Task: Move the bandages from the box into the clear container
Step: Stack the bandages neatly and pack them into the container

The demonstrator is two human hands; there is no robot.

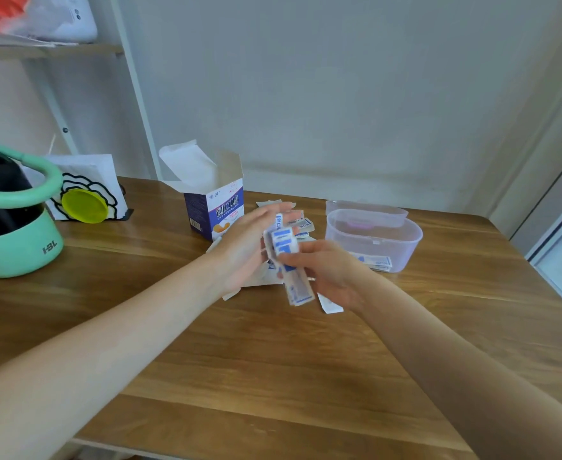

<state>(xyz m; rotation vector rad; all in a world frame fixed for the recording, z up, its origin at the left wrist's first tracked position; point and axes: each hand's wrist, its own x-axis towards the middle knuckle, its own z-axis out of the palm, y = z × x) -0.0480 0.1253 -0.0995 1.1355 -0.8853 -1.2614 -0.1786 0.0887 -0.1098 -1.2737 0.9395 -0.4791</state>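
A blue and white bandage box [211,207] stands open on the wooden table [273,360], flaps up. Just right of it, my right hand [322,270] pinches a stack of white and blue bandages [289,260] above the table. My left hand [256,240] is held flat with straight fingers against the stack's left side. More bandages [301,224] lie loose on the table behind and under my hands. The clear container [375,240] sits to the right, with a few bandages [377,262] inside at its bottom.
The container's clear lid [365,210] lies just behind it. A green and black jug [10,224] stands at the left, with a white holder bearing a yellow disc [85,205] beside it. A shelf unit [47,48] rises behind. The table's front edge is near me.
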